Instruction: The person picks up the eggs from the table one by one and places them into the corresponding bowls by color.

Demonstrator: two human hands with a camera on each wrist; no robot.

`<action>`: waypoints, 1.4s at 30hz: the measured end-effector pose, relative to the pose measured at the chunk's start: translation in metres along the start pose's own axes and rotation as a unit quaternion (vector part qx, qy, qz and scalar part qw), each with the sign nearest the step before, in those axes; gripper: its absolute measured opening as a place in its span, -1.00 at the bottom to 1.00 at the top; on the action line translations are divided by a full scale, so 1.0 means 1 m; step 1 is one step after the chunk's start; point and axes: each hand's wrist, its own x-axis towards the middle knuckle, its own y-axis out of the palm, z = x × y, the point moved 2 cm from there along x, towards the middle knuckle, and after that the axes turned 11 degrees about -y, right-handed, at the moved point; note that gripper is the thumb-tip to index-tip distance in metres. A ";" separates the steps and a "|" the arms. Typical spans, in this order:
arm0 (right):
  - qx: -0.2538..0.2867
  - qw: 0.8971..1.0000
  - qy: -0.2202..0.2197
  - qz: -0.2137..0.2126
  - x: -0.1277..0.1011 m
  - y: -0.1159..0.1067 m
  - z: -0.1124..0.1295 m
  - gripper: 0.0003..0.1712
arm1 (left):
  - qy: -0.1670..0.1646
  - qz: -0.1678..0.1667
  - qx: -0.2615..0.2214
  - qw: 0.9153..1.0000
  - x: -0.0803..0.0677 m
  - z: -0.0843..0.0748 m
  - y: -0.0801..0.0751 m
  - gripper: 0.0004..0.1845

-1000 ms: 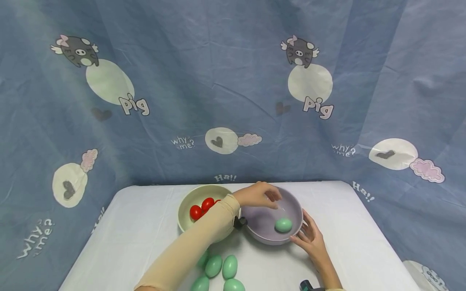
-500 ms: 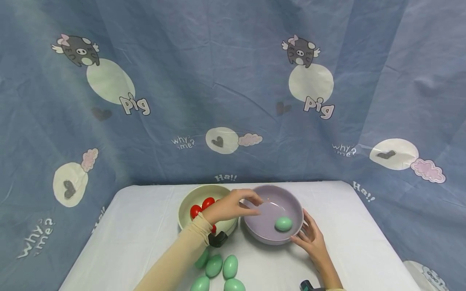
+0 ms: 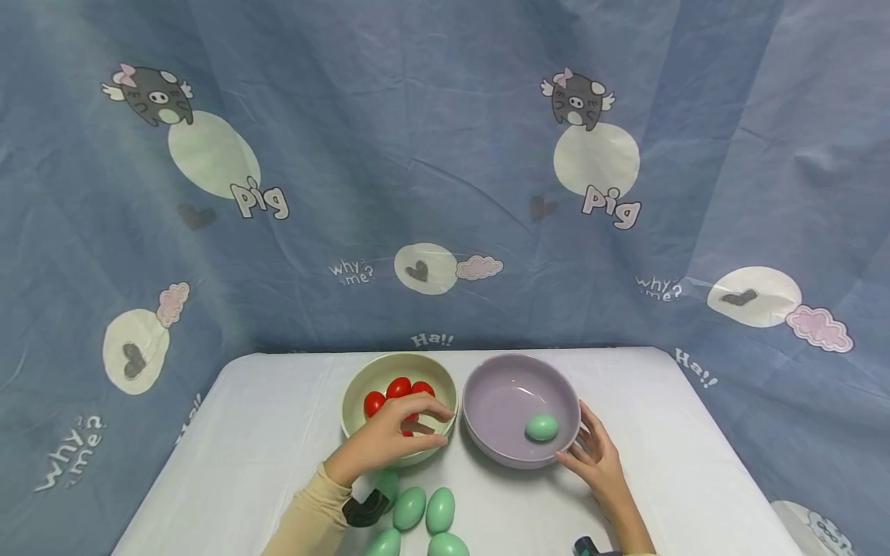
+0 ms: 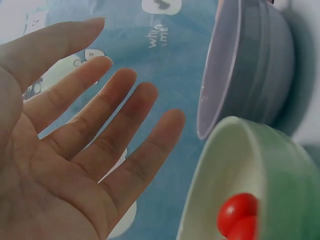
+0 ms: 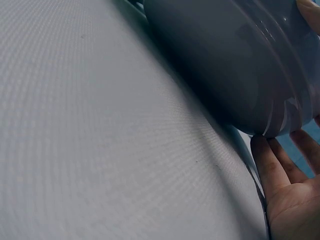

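Tomatoes (image 3: 398, 392) fill my green bowl (image 3: 361, 381); one green egg (image 3: 541, 427) lies in the purple bowl (image 3: 487, 401). My left hand (image 3: 386, 442) hovers spread over the green bowl's near rim, my right hand (image 3: 595, 459) rests open-fingered against the purple one.

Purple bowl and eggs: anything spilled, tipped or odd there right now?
Nothing stands out. The purple bowl sits upright with one green egg inside, the right hand against its side. The green bowl holds red eggs; loose green eggs lie unbroken on the table.
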 end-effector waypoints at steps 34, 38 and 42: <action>0.008 1.000 -0.003 0.009 -0.001 0.001 -0.001 0.11 | -0.113 -0.045 -0.039 0.992 -0.127 0.079 0.034 -0.69; 0.009 1.000 -0.002 0.009 -0.001 0.001 -0.001 0.11 | -0.102 -0.041 -0.012 0.994 -0.132 0.083 0.039 -0.69; 0.008 1.000 -0.004 0.007 0.000 0.000 -0.001 0.11 | -0.078 -0.019 0.010 0.997 -0.134 0.089 0.044 -0.67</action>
